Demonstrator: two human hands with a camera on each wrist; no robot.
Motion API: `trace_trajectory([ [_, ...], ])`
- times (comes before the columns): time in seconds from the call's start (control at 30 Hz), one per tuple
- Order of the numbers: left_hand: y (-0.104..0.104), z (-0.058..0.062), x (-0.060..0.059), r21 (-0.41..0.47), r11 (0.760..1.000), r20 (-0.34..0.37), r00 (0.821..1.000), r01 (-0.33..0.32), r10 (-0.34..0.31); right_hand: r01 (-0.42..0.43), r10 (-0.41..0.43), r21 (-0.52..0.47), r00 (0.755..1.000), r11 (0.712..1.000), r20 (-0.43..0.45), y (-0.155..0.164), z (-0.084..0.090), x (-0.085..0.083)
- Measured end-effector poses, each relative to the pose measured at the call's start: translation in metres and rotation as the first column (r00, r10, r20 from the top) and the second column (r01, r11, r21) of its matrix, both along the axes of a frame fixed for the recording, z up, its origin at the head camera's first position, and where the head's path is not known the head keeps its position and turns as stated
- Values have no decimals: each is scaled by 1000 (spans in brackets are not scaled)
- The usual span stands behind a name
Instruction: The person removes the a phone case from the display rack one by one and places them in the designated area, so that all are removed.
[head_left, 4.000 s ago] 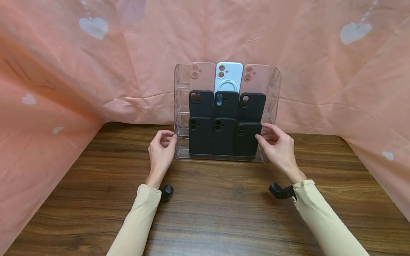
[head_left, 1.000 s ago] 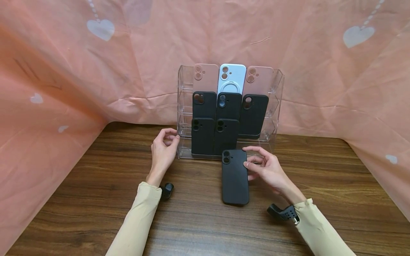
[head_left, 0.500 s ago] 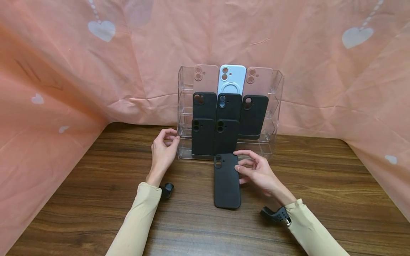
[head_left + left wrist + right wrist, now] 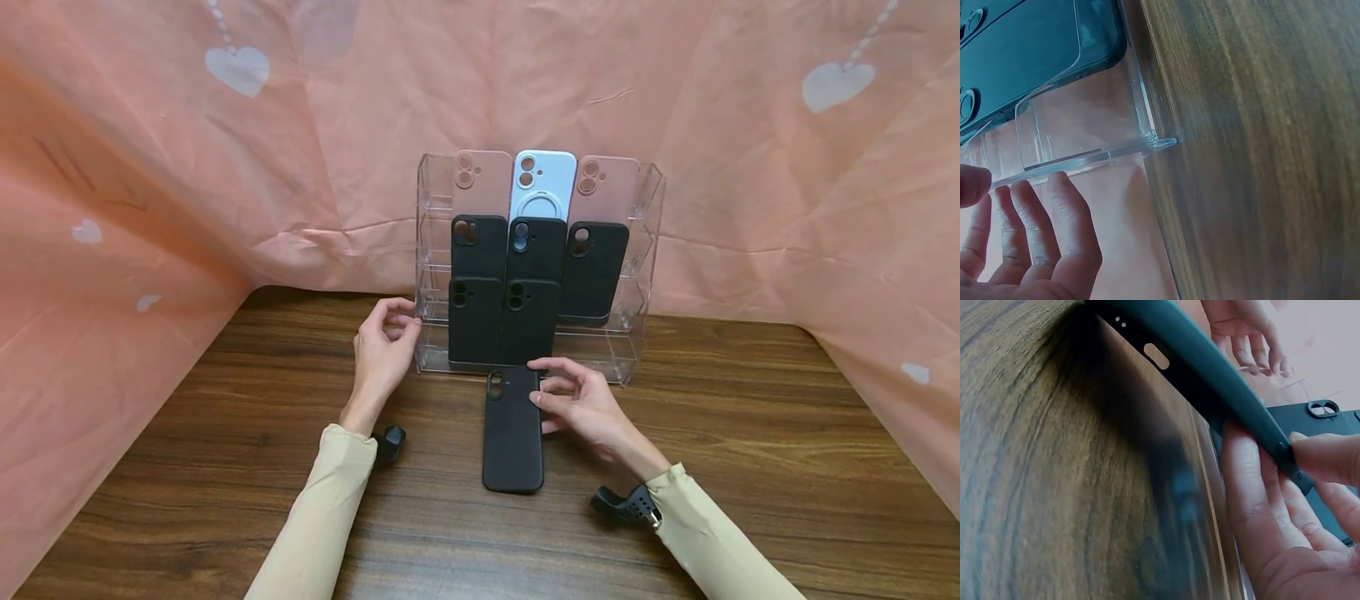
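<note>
In the head view a clear acrylic display rack [image 4: 636, 342] stands upright, with phone cases in tiers. My right hand [image 4: 588, 412] pinches a black phone case [image 4: 513, 442] by its upper right edge, thumb on one face and fingers behind. The case is in front of the rack's lower middle, camera cutout at the top. In the right wrist view, the case [image 4: 1210, 369] leans over the table and its port slot shows. My left hand [image 4: 382, 346] holds the rack's left side edge; in the left wrist view its fingers [image 4: 1075, 215] meet the clear side panel [image 4: 1097, 156].
Two pink cases [image 4: 480, 187] flank a white case [image 4: 546, 179] with a ring on top. Several black cases [image 4: 476, 321] fill the tiers below; the lowest tier's right slot is bare. Pink heart-print cloth [image 4: 720, 192] surrounds the wooden table [image 4: 450, 542].
My right hand has taken the black case from the rack's lower right slot, brought it forward, then moved it leftward. The left hand stays at the rack's edge.
</note>
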State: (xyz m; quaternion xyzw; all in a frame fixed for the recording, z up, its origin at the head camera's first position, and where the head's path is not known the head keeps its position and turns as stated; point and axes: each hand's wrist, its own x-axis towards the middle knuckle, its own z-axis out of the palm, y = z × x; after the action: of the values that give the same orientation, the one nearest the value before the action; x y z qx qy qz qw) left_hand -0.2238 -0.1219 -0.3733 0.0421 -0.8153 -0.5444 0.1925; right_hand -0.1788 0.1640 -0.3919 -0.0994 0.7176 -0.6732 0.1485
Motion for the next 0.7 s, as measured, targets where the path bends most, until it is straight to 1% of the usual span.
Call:
trace_trajectory([
  [0.3, -2, 1, 0, -4, 1000, 17, 1000, 4, -4, -13, 12, 116, 1000, 993, 13, -7, -4, -2],
  [0.47, -2, 2, -1, -6, 1000, 18, 1000, 7, -7, -14, 12, 133, 1000, 991, 12, -11, -6, -4],
  [0.7, -2, 2, 0, -9, 1000, 22, 1000, 12, -12, -57, 54, 147, 998, 987, 26, -18, -9, -5],
])
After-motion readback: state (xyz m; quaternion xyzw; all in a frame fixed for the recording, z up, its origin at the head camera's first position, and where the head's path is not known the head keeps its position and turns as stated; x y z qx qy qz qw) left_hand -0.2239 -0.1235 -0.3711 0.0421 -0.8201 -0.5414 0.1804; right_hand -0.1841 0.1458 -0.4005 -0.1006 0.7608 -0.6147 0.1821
